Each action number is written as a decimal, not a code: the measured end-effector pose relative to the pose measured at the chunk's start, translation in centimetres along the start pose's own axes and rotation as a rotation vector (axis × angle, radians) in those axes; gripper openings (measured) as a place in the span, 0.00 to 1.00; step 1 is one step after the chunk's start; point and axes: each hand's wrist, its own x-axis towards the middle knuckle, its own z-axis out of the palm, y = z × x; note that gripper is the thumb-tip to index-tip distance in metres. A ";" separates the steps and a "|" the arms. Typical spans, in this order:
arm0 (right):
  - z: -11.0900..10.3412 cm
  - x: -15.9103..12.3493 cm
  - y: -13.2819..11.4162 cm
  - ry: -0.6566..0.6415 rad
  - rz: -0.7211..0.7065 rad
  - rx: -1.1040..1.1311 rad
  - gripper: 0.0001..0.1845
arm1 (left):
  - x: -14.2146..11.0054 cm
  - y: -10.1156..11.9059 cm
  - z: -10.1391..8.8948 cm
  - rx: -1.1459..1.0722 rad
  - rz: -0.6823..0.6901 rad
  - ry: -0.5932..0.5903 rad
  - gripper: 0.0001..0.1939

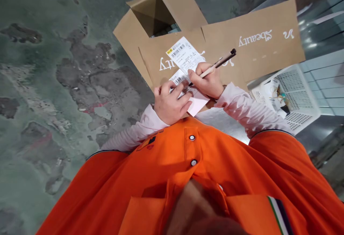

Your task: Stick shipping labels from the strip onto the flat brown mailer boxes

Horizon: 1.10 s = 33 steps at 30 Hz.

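Observation:
My right hand (208,81) is closed around a pen (215,66), its dark end pointing up and to the right. The pen tip is down at the printed paper slips, beside the fingers of my left hand. My left hand (172,102) lies over the lower slip (177,77) with its fingers apart, pressing on the paper; its thumb is hidden. Above both hands, a slip with a barcode and a yellow mark (184,54) lies on brown cardboard (153,54). A blank, pale part of the paper (197,104) sticks out below my hands.
The cardboard is an opened box with white lettering, one long flap (271,36) reaching right. A white perforated basket (302,91) with small items inside stands at right, by a shiny metal surface (228,122). Worn, patchy green-grey floor (40,84) spreads on the left.

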 end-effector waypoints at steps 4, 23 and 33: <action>0.0 0.0 0.0 0.010 0.013 0.015 0.23 | 0.0 0.0 -0.1 -0.021 -0.006 -0.017 0.15; 0.1 0.0 -0.1 -0.014 0.005 -0.028 0.25 | 0.0 0.0 -0.1 0.006 0.008 -0.017 0.16; -0.1 0.2 0.2 -0.028 0.040 -0.031 0.26 | 0.1 0.0 -0.3 -0.026 -0.014 -0.036 0.16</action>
